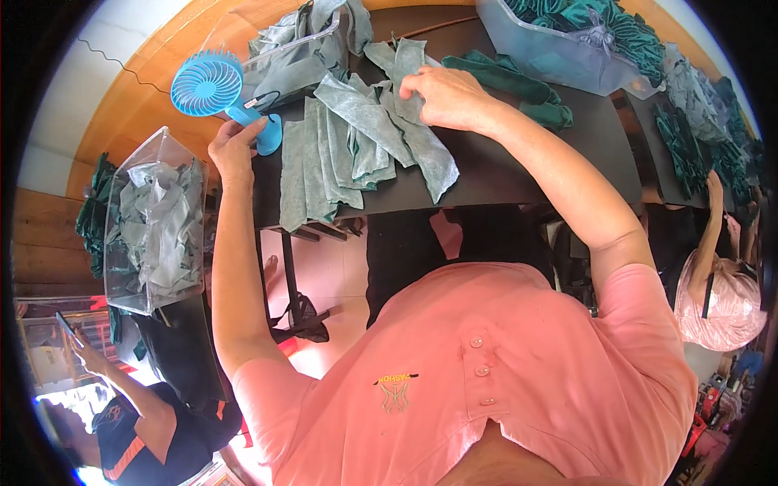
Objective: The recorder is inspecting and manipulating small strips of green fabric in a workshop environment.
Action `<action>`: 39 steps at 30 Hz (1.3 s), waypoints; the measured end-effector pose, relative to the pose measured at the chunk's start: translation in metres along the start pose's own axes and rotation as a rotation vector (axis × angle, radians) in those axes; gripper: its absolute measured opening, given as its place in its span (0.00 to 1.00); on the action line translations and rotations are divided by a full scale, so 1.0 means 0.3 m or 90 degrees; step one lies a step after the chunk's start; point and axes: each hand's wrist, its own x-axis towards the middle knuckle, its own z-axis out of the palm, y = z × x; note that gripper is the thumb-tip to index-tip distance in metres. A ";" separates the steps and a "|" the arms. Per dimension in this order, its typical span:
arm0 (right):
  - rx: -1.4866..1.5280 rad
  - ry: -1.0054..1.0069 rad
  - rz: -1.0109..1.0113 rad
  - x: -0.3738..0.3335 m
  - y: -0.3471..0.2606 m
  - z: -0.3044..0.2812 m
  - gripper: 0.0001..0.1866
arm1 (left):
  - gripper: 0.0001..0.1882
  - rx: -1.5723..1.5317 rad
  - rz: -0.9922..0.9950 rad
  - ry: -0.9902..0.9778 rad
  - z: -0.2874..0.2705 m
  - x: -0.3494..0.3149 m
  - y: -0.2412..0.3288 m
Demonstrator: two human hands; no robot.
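Indoors, in the head view, the left hand (233,152) is clamped on a blue fan (207,84); the right hand (450,98) touches gray-green fabric strips (365,121) spread over a dark table (519,174), its pinch unclear. Likely light and limp, the strips should handle best by one end.

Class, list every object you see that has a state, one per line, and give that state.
Blue fan: on or off unclear.
Left hand: gripping the fan near its base.
Right hand: fingers bent over cloth, grip unclear.
Grey-green strips: overlapping, spread out.
Dark green cloth: lying on the table.
Left box: open, cloth-filled.
Box behind the fan: cloth over its rim.
Right box: open, holding cloth.
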 end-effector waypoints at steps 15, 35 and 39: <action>0.335 0.221 0.030 -0.047 0.098 -0.149 0.08 | 0.14 -0.034 0.081 0.165 0.033 -0.114 -0.002; 1.029 0.200 0.135 -0.332 0.040 -0.293 0.11 | 0.09 -0.234 0.149 -0.298 0.616 -0.643 0.389; 1.072 0.201 0.160 -0.363 0.077 -0.259 0.12 | 0.04 -0.317 0.122 -0.318 0.651 -0.676 0.403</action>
